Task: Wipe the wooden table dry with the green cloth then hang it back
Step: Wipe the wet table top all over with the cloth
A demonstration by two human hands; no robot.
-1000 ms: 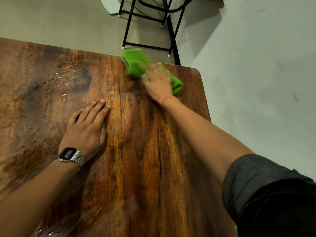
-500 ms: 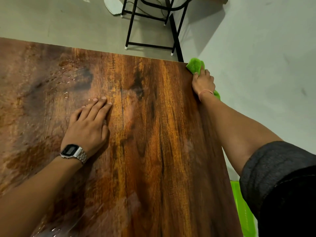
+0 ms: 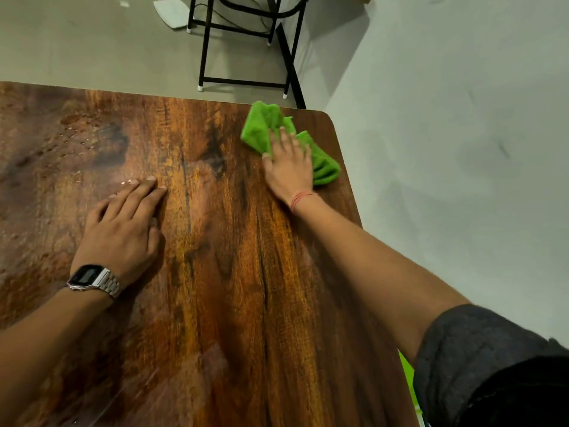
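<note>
The wooden table [image 3: 234, 272] fills most of the view. A crumpled green cloth [image 3: 261, 127] lies near its far right corner. My right hand [image 3: 288, 166] presses flat on the cloth, fingers spread, covering its middle. My left hand [image 3: 123, 229], with a wristwatch, rests flat on the tabletop left of centre and holds nothing. Water droplets [image 3: 70, 140] glisten on the far left part of the table, beyond my left hand.
A black metal stool frame [image 3: 243, 57] stands on the grey floor just past the table's far edge. A white flat object [image 3: 171, 12] lies on the floor behind it. Something bright green [image 3: 406, 371] shows below the table's right edge.
My right hand slid the cloth from the table's far middle out to the right edge, then back inward onto the far right corner. My left hand stayed flat in place.
</note>
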